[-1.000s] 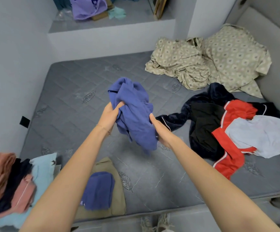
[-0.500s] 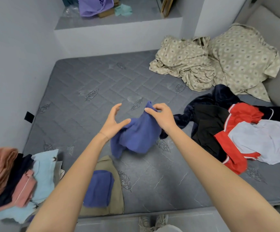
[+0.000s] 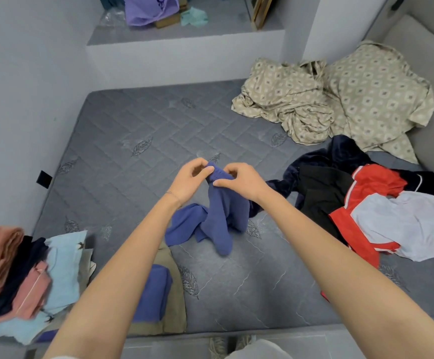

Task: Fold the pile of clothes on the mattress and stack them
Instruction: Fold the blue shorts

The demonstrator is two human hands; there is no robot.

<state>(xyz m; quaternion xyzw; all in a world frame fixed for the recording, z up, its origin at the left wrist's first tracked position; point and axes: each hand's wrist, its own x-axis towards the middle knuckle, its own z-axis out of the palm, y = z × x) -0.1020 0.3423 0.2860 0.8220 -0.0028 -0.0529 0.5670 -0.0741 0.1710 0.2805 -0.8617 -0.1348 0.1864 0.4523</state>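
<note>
A blue garment (image 3: 221, 218) hangs crumpled over the middle of the grey mattress (image 3: 138, 156), its lower end touching the surface. My left hand (image 3: 188, 181) and my right hand (image 3: 240, 181) both pinch its top edge, close together. To the right lies the unfolded pile (image 3: 361, 203): dark navy, black, red and pale grey clothes. At the near left, a folded blue piece (image 3: 153, 294) sits on a folded khaki one (image 3: 177, 288), partly hidden by my left arm.
A heap of orange, navy, pink and light blue clothes (image 3: 29, 281) sits at the near left corner. Beige patterned bedding (image 3: 335, 99) fills the far right corner. Walls close the left and back sides. A ledge (image 3: 184, 35) behind holds a purple bag.
The blue garment came down from a raised bundle. My left hand, open half a second ago, now pinches the top edge beside my right hand, and the cloth hangs lengthwise.
</note>
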